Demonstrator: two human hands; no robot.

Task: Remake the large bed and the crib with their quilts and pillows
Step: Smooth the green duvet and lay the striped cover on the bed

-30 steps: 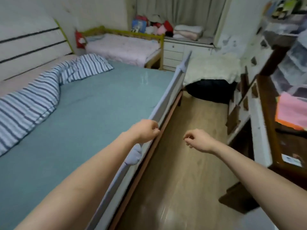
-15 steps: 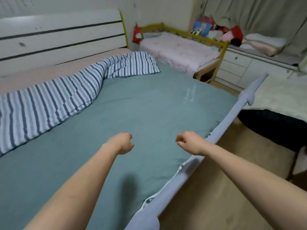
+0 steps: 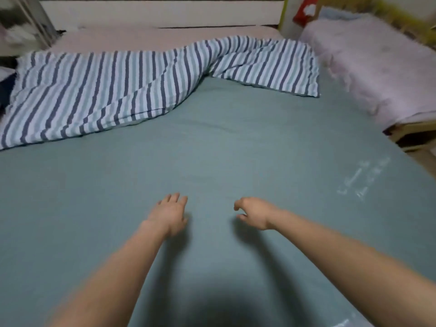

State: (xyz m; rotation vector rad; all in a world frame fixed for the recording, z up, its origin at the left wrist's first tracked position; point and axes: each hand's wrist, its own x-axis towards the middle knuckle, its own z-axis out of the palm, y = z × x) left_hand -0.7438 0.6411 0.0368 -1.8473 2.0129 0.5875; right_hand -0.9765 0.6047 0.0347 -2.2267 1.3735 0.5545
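Note:
The large bed (image 3: 236, 142) fills the view, covered by a grey-green sheet. A blue-and-white striped quilt (image 3: 122, 83) lies bunched in a long roll along the far side, near the white headboard (image 3: 165, 10). My left hand (image 3: 168, 214) reaches out over the sheet with fingers spread, holding nothing. My right hand (image 3: 256, 213) hovers beside it, fingers loosely curled and apart, also empty. Both hands are well short of the quilt. At the far right stands the crib (image 3: 410, 135) with a pale pink quilt (image 3: 372, 60) spread on it.
A pink mattress strip (image 3: 153, 38) shows between the quilt and the headboard. A red item (image 3: 304, 9) hangs by the crib's yellow rail (image 3: 398, 15). Dark clutter (image 3: 7, 86) sits at the far left edge.
The view has swung from the bed rail and floor onto the bed. Both hands moved forward over the sheet, and the left hand went from a fist to spread fingers.

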